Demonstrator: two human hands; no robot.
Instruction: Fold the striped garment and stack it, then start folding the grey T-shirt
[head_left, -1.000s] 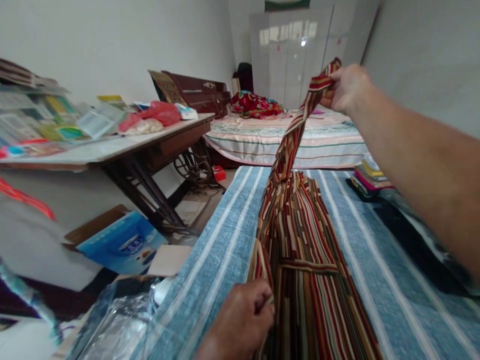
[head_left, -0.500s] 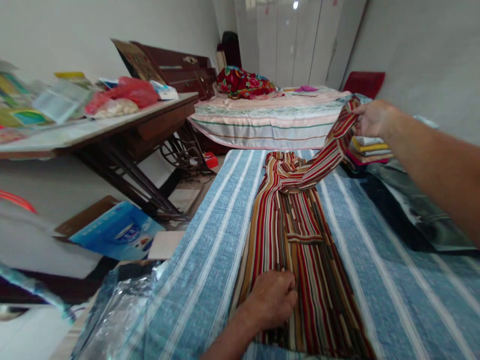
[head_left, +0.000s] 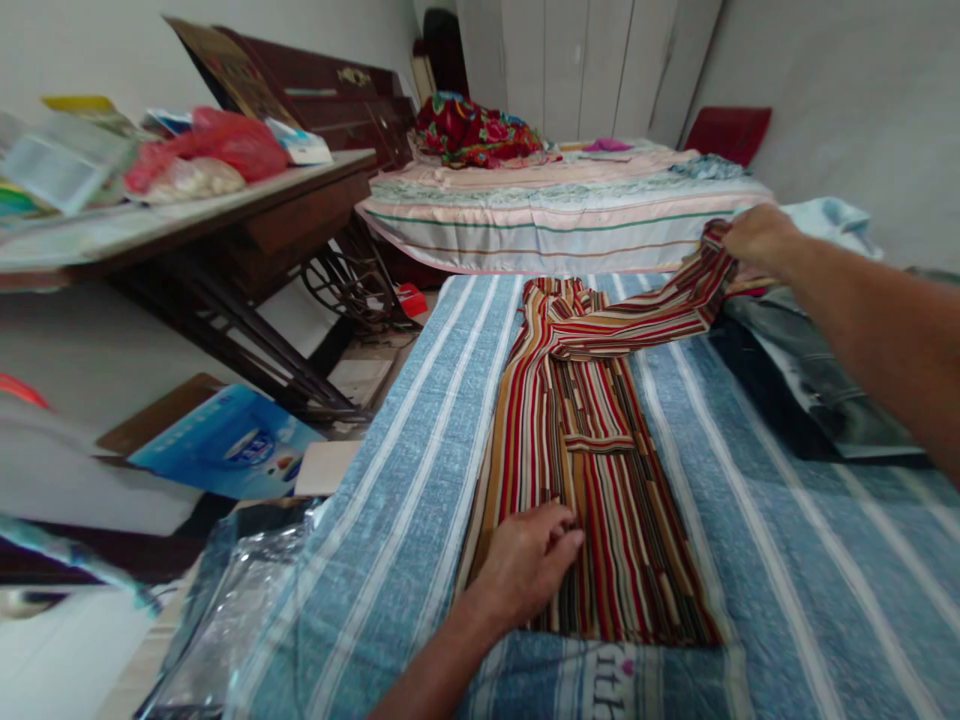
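Note:
A long-sleeved shirt (head_left: 600, 500) with red, tan, white and black stripes lies lengthwise, folded narrow, on the blue-and-white striped cloth (head_left: 405, 440). My right hand (head_left: 765, 242) is closed on the cuff end of its sleeve (head_left: 645, 318), which is stretched out to the right and held raised at that end. On the lower part of the shirt rests my left hand (head_left: 529, 560), fingers loosely bent, with a gap between thumb and forefinger and nothing held in it. A striped flap (head_left: 600, 443) crosses the shirt's middle.
Folded dark and grey clothes (head_left: 817, 380) lie at the right, under my right forearm. To the left stand a sewing-machine table (head_left: 300, 190) and a blue box (head_left: 232, 440). Clear plastic packaging (head_left: 240, 600) lies at the near left. A bed (head_left: 570, 220) is beyond.
My right hand has carried the sleeve end right and slightly lower, straightening the sleeve outward. The left hand's fingers have loosened on the shirt. The view has shifted a little.

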